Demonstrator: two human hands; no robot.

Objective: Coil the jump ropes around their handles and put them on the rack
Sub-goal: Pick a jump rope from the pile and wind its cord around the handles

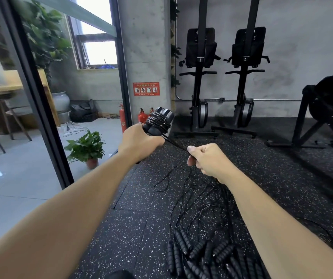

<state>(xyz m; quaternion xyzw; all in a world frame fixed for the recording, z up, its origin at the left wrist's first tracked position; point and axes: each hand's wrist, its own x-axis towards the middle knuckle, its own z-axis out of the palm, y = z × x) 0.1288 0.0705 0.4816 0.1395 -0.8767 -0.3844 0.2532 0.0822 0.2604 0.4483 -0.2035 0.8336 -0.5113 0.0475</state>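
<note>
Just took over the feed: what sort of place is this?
Probably a gym: speckled rubber flooring, two upright exercise machines against the wall, and a pile of jump ropes on the floor.

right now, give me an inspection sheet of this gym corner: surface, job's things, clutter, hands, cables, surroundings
surface: black speckled rubber floor
job's things: handles partly wrapped in rope; pile of loose jump ropes on the floor; rack not in view
clutter: potted plant beside the floor's edge
hands: left hand grips the handles; right hand pinches the straight rope
cables: white leads on the grey tiles
surroundings: two upright rowing machines, fire extinguishers, concrete wall
</note>
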